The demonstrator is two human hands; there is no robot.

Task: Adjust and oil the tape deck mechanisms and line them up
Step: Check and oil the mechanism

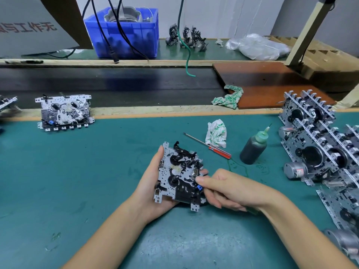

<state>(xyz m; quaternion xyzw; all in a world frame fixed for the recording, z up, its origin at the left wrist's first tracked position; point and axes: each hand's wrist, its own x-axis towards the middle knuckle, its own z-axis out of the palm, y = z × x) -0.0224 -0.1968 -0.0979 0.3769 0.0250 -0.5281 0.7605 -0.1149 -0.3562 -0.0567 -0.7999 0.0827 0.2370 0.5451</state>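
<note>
You are in the adjusting step, by the look of it: your left hand [155,183] cradles one tape deck mechanism [179,174] from beneath and along its left edge, fingers curled round the metal plate, lifting it just off the green desk [97,171]. Your right hand [223,188] comes in from the right side, with the thumb and fingertips pinching at the mechanism's right edge, just above a small blue part [199,187]. Which piece you are setting there cannot be told; it is too small and partly covered by your fingers.

Neither tool is in use. The red-handled screwdriver [208,146] lies on the desk just beyond your right hand, its tip pointing away to the left, with a crumpled cloth [216,133] touching it. The oil bottle [253,147], with a thin nozzle, stands farther to the right of the screwdriver.

Oiling probably comes next, and that calls for freeing your right hand, reaching forward and right for the bottle, and keeping the mechanism level in your left while you aim the nozzle.

The lined-up mechanisms [318,152] stand in a row far right of your right hand. One more mechanism [65,112] lies flat well beyond your left hand, at the desk's far edge.
</note>
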